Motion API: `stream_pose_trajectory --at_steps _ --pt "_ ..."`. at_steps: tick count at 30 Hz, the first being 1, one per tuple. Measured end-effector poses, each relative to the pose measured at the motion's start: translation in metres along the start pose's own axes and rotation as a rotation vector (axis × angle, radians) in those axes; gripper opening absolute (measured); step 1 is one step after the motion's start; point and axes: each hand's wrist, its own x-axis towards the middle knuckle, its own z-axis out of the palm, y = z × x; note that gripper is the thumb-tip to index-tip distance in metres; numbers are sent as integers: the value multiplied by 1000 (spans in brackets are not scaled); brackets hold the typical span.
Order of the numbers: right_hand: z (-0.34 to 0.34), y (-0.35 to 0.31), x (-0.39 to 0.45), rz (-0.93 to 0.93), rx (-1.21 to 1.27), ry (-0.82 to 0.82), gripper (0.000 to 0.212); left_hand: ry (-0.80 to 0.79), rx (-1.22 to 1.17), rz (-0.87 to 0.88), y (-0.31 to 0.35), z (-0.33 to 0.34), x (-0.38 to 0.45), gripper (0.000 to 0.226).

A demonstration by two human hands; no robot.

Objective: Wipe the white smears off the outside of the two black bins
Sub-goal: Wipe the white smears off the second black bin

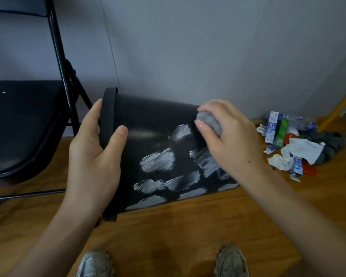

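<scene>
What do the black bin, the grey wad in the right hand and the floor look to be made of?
Black bin: probably plastic, smooth and semi-gloss, with a soft highlight streak on its side. Grey wad: looks like balled cloth or fibrous scouring material, matte and fuzzy; I cannot tell which. Floor: wood or wood-look laminate, warm brown with faint grain.

Lighting: dim, cool, even indoor light; source not visible. Glare: one soft pale streak on the smooth side of the black plastic bin [148, 124]. Shadows: faint, diffuse, on the brown wooden floor [168, 226]. Black folding metal chair [24, 120] nearly detailless in the gloom. Distortion: wide-angle bowing of wall seams towards the edges. Sharpness: mild overall softness; frame corners smeared.
</scene>
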Motion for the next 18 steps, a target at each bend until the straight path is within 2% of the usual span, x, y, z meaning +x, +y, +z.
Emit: stream_pose_trajectory --at_steps 2,6,11,13,16,18 --pt "11 -17 -5 -84 -17 23 32 8 6 6 -1 0 0 42" --pt "9 -24 -15 -340 13 -48 31 14 -8 12 0 -2 0 44" --pt "6 -9 0 -111 6 45 26 -21 -60 7 2 -1 -2 46" --pt "16 -22 -1 -154 -1 88 26 -12 -72 6 1 -1 -3 46" --pt "18 -35 -12 -361 40 22 26 -1 -71 -6 -1 -3 -3 52" --pt "9 -26 -15 -385 38 2 27 -14 -83 -6 0 -4 -3 52"
